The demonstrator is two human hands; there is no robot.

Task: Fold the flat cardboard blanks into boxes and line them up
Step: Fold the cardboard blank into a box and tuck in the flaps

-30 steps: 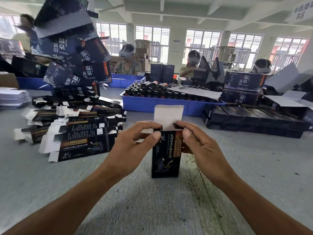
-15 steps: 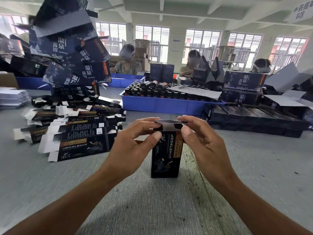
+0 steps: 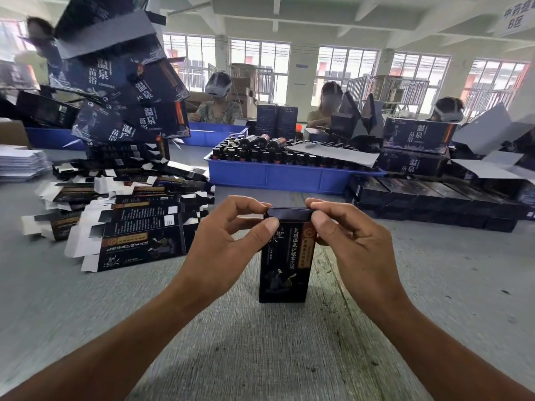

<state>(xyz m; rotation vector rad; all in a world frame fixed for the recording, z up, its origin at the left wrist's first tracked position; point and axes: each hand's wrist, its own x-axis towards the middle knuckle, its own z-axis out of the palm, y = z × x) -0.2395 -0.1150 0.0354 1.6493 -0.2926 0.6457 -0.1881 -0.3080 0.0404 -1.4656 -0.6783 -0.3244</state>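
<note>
Two hands work one upright black carton [image 3: 285, 264] standing on the grey table [image 3: 260, 357]. Our left hand [image 3: 220, 241] pinches the carton's top-left corner, thumb in front; our right hand [image 3: 351, 241] pinches the top-right corner, fingers curled over the folded lid flap [image 3: 289, 213]. Left of the carton lie flat blanks [image 3: 127, 224]; behind it sits a blue tray [image 3: 278, 176].

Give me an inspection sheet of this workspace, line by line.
Surface: grey table, worn, with scuff marks.
Job's things: one dark box standing upright, top flap folded down; flat blanks heaped to the left; finished boxes in a row at the right.
Clutter: blue tray of bottles; large cartons piled at the left.
Grippers: left hand and right hand pinch the box's top corners.
Cables: nothing seen.
Surroundings: seated workers, windows behind.
</note>
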